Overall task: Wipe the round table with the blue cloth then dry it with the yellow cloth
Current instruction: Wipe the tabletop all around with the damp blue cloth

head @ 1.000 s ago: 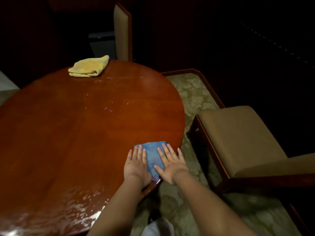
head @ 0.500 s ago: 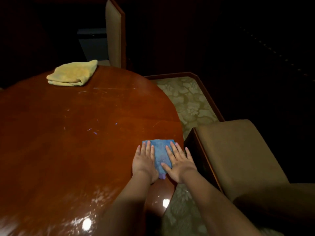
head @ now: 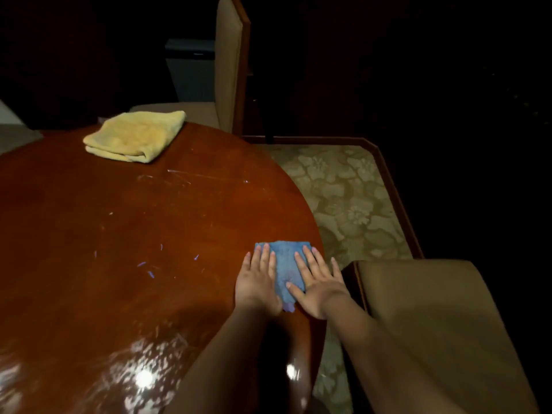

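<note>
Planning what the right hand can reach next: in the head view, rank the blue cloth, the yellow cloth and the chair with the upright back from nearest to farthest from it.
1. blue cloth, under the right hand, at the table's right edge.
2. yellow cloth, folded at the far left edge.
3. upright-backed chair, beyond the table's far side.

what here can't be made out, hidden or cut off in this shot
Head view only:
- Blue cloth: its sides lie under the left hand and right hand.
- Round table: left and near parts cut by the frame edges.
- Yellow cloth: folded, inner layers hidden.
- Room behind the chair: too dark.
</note>
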A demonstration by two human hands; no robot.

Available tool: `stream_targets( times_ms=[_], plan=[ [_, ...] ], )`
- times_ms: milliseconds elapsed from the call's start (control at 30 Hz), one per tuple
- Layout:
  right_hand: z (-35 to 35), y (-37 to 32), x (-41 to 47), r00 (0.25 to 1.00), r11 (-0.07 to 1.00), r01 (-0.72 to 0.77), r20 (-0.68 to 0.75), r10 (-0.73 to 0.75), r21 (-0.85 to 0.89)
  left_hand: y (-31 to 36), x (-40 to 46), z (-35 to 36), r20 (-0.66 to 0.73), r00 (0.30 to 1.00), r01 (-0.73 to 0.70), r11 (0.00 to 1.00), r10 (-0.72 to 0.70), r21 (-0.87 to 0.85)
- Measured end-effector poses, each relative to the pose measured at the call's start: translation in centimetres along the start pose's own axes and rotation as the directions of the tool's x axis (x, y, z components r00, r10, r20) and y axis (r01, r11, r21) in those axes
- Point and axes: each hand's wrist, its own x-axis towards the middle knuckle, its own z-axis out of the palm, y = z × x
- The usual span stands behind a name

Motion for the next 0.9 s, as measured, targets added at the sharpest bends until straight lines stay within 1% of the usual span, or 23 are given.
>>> stream_targets(
  times_ms=[100,233,333,433,533,667,800,900],
  plan=[
    [-2.4,1.1,4.0,0.999,0.999,0.050,-0.001,-0.050,-0.017,-0.7,3.7,-1.6,0.036,0.998,0.051,0.997,-0.049,-0.056],
    [-5.3,2.3,9.6,0.990,0.989,0.137,-0.012,-0.138,-0.048,-2.1,7.9,-3.7,-0.006,0.993,0.118,0.987,-0.119,-0.106],
    [-7.0,2.7,12.8,0.978,0.975,0.202,-0.038,-0.206,-0.088,-3.1,10.3,-4.7,-0.008,0.985,0.171,0.973,-0.174,-0.155],
    [-7.7,3.0,14.4,0.967,0.966,0.245,-0.047,-0.250,-0.087,-3.5,11.2,-4.9,-0.003,0.979,0.199,0.964,-0.203,-0.177],
    [-7.6,3.1,14.3,0.963,0.964,0.260,-0.057,-0.263,-0.063,-3.4,11.0,-5.2,0.000,0.976,0.214,0.962,-0.217,-0.169],
    [-6.6,3.4,12.7,0.967,0.969,0.244,-0.063,-0.246,-0.036,-2.8,9.8,-5.0,0.022,0.979,0.206,0.964,-0.205,-0.169],
    [-4.7,3.4,9.0,0.974,0.974,0.224,-0.032,-0.225,-0.025,-0.9,6.2,-3.1,-0.002,0.981,0.190,0.963,-0.194,-0.190],
    [-3.2,2.8,5.8,0.976,0.975,0.217,0.002,-0.217,-0.039,0.3,3.2,-1.8,0.028,0.981,0.192,0.967,-0.190,-0.166]
  ],
)
